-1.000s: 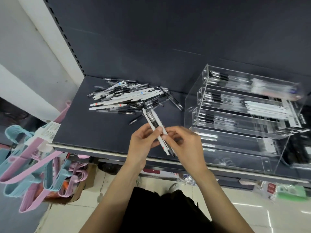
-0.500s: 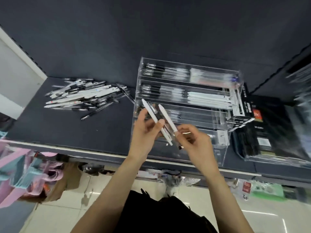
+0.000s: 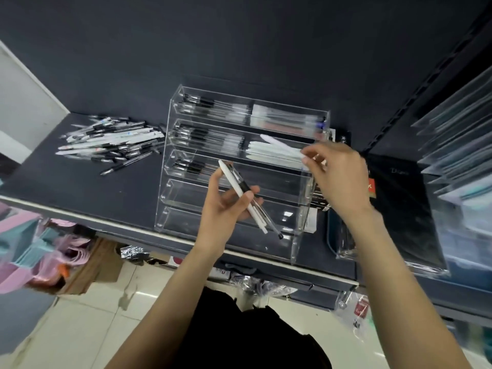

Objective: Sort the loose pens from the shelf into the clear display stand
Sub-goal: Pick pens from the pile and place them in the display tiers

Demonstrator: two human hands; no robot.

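A pile of loose pens (image 3: 111, 143) lies on the dark shelf (image 3: 66, 187) at the left. The clear display stand (image 3: 186, 198) with stepped tiers sits mid-shelf; its upper tiers hold black-capped and white pens. My left hand (image 3: 226, 209) grips a white pen (image 3: 235, 186) and a clear pen with a black grip (image 3: 263, 211) in front of the lower tiers. My right hand (image 3: 338, 177) pinches one white pen (image 3: 279, 146) by its end over the white pens in the second tier's right half.
Black boxed goods (image 3: 399, 203) sit right of the stand, with clear packaged items (image 3: 458, 145) stacked at the far right. Pink and blue hangers (image 3: 24, 243) hang below the shelf's left edge. The tiled floor (image 3: 87, 323) is below.
My right hand took one white pen from the bundle and carried it up and right to the second tier. My view shifted right, so the stand is now central.
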